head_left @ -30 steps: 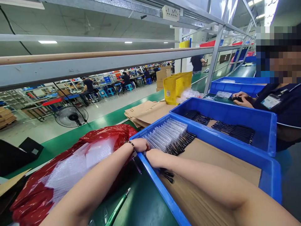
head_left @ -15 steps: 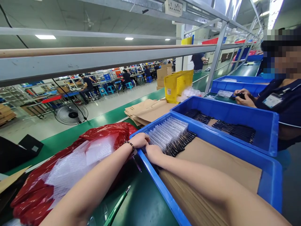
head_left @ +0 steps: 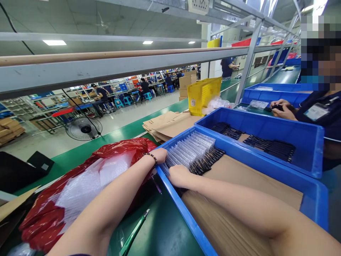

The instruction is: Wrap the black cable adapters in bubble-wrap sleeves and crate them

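Observation:
Both my hands are inside the near left end of a blue bin (head_left: 186,224). My left hand (head_left: 160,155) is curled closed over the bin's corner, its fingertips hidden. Close beside it, my right hand (head_left: 179,176) is closed with fingers pointing down; what it grips is hidden. Both touch or nearly touch a row of clear bubble-wrap bags (head_left: 190,149) standing on edge. Black slim parts (head_left: 207,160) stick out from the bags' right side. Brown cardboard (head_left: 247,177) lines the rest of the bin.
A red plastic bag (head_left: 42,220) holding bubble-wrap sheets (head_left: 82,192) lies left. A green cutter (head_left: 135,231) rests on the green bench. Behind are a second blue bin (head_left: 282,124) with black parts, cardboard sheets (head_left: 165,124) and a yellow bin (head_left: 204,96). A co-worker's hands (head_left: 283,109) hold a black object.
My hands have moved apart slightly; the right is lower along the bin's near side. Bubble wrap now shows between them. The view has shifted a little.

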`<state>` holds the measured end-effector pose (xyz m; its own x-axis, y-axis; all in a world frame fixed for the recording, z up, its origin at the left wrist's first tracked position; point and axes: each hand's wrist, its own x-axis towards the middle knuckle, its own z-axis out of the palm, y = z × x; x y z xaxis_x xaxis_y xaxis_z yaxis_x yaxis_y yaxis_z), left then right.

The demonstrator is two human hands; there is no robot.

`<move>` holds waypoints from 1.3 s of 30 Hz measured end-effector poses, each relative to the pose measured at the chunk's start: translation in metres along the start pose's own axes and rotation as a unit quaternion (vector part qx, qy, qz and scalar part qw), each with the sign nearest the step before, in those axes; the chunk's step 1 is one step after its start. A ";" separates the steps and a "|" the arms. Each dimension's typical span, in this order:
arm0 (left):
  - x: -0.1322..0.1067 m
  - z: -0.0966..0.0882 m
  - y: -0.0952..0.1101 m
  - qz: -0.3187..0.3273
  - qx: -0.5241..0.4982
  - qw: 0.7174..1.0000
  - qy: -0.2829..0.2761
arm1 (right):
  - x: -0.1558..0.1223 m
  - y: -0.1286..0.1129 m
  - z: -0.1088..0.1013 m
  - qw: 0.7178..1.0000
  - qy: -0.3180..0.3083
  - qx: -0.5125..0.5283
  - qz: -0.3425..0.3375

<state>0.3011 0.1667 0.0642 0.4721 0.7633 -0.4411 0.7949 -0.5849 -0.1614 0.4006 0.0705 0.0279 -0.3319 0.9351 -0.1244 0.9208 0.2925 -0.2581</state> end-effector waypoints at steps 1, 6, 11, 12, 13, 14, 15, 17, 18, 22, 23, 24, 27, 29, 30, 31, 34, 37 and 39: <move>0.000 0.000 0.000 -0.001 0.002 1.000 0.002 | -0.001 0.001 -0.003 1.000 -0.008 -0.002 -0.002; -0.003 -0.001 0.000 -0.004 0.003 1.000 0.028 | -0.002 0.008 -0.014 0.999 -0.046 -0.010 -0.008; -0.015 -0.001 -0.004 -0.005 -0.003 0.998 0.061 | -0.003 0.010 -0.023 0.996 -0.085 -0.026 -0.029; -0.017 -0.001 -0.005 -0.002 -0.004 0.998 0.055 | -0.003 0.011 -0.026 0.994 -0.099 -0.035 -0.038; -0.018 0.000 -0.006 0.001 -0.005 0.999 0.047 | -0.002 0.011 -0.028 0.992 -0.114 -0.037 -0.045; -0.019 0.000 -0.005 0.003 -0.005 0.999 0.038 | -0.002 0.011 -0.029 0.990 -0.132 -0.031 -0.048; -0.019 0.000 -0.004 0.004 -0.004 1.000 0.031 | -0.001 0.012 -0.030 0.987 -0.152 -0.016 -0.046; -0.017 0.000 -0.001 0.003 -0.001 1.000 0.022 | 0.001 0.012 -0.029 0.980 -0.192 0.024 -0.034; -0.016 0.000 0.001 0.001 0.001 1.000 0.019 | 0.002 0.013 -0.027 0.976 -0.213 0.039 -0.028; -0.012 0.000 0.007 -0.007 0.007 1.000 0.009 | 0.004 0.016 -0.020 0.965 -0.258 0.024 -0.025; -0.011 -0.001 0.008 -0.008 0.008 1.000 0.006 | 0.004 0.018 -0.019 0.964 -0.265 0.012 -0.030; -0.010 -0.001 0.008 -0.008 0.009 1.000 0.001 | 0.004 0.019 -0.019 0.962 -0.270 0.000 -0.039; -0.009 0.000 0.007 -0.012 0.012 1.000 -0.013 | 0.005 0.024 -0.020 0.960 -0.269 -0.027 -0.073; -0.008 0.000 0.006 -0.016 0.013 1.000 -0.021 | 0.006 0.026 -0.019 0.962 -0.251 -0.045 -0.096; -0.007 0.001 0.005 -0.017 0.013 1.000 -0.023 | 0.007 0.026 -0.019 0.963 -0.240 -0.056 -0.106; -0.007 0.001 0.005 -0.018 0.012 0.999 -0.024 | 0.007 0.027 -0.017 0.964 -0.229 -0.066 -0.114; -0.006 0.002 0.004 -0.020 0.007 1.000 -0.020 | 0.007 0.026 -0.015 0.966 -0.208 -0.090 -0.128; -0.006 0.002 0.004 -0.021 -0.003 1.000 -0.007 | 0.004 0.026 -0.021 0.962 -0.211 -0.101 -0.139; -0.006 0.001 0.004 -0.019 -0.009 1.000 0.005 | 0.003 0.027 -0.029 0.962 -0.219 -0.089 -0.135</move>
<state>0.3010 0.1592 0.0656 0.4455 0.7872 -0.4264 0.8187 -0.5509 -0.1618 0.4308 0.0873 0.0487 -0.5820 0.6576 -0.4783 0.7968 0.5786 -0.1741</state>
